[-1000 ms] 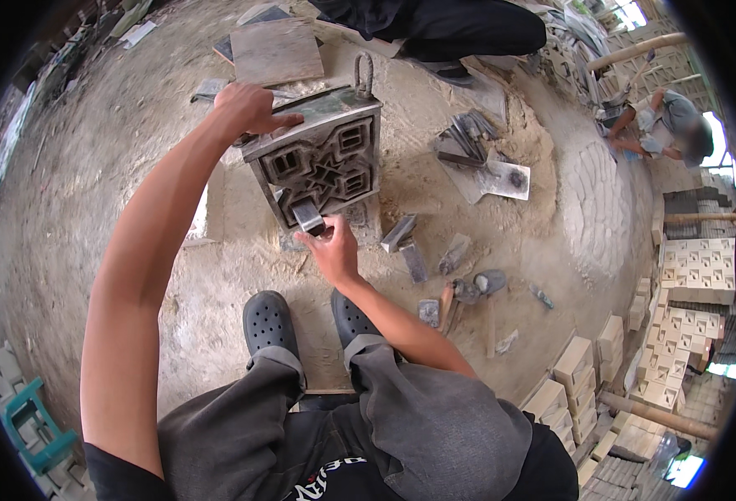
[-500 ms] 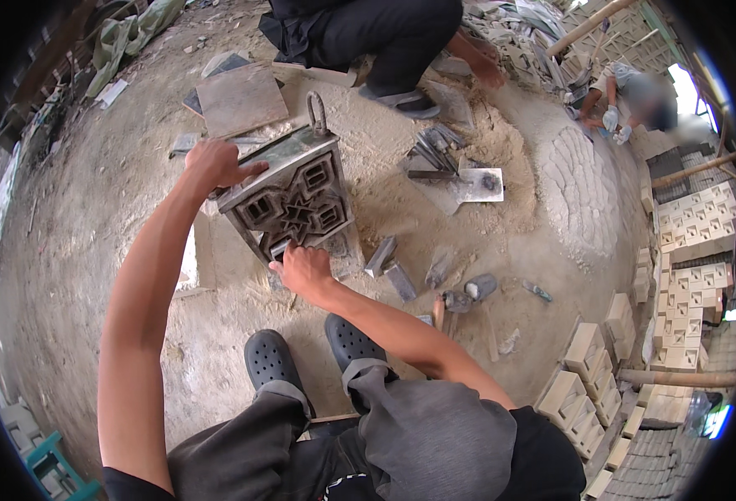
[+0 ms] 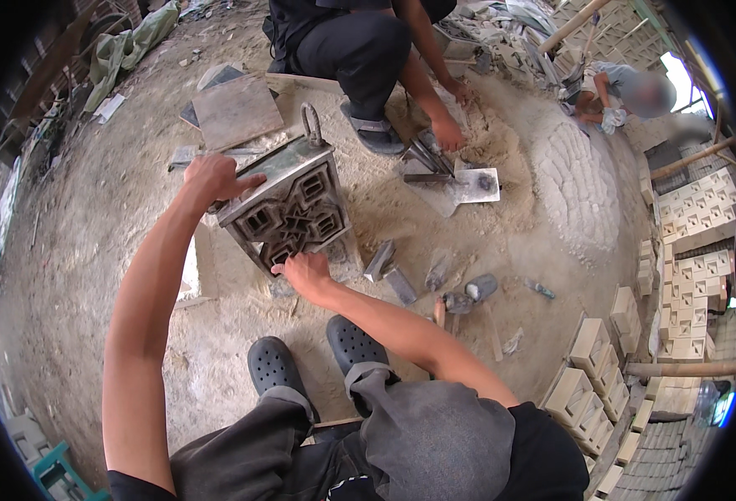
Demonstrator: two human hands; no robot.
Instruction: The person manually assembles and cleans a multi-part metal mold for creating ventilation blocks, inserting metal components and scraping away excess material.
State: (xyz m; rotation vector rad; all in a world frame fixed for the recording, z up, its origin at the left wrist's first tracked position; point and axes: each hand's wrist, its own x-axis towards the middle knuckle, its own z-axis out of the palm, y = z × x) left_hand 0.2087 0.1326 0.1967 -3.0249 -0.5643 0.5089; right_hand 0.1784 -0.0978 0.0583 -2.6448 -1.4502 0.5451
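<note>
A box-shaped metal mould [image 3: 294,219] with a cut-out pattern on its face stands tilted on the dusty ground before me. My left hand [image 3: 216,179] is closed over its upper left edge, thumb stretched along the greenish top. Low on the patterned face, my right hand [image 3: 303,275] is curled, with a fingertip against the mould's bottom edge. Whatever may be between those fingers is hidden. A looped metal handle [image 3: 311,123] rises from the mould's far top corner. Two dark metal blocks [image 3: 400,285] lie to the right of the mould.
A crouching co-worker's hand [image 3: 447,134] is by the metal bars [image 3: 426,160] and a sand pile. Flat boards [image 3: 238,111] lie behind the mould. Hammers [image 3: 460,302] are at right; pale patterned blocks [image 3: 595,351] are stacked beyond. Another person [image 3: 610,92] works far right.
My right hand has slid slightly down the mould's face; a shiny metal piece by its fingertips no longer shows. My left hand keeps its hold. The crouching co-worker has shifted left, reaching toward the bars.
</note>
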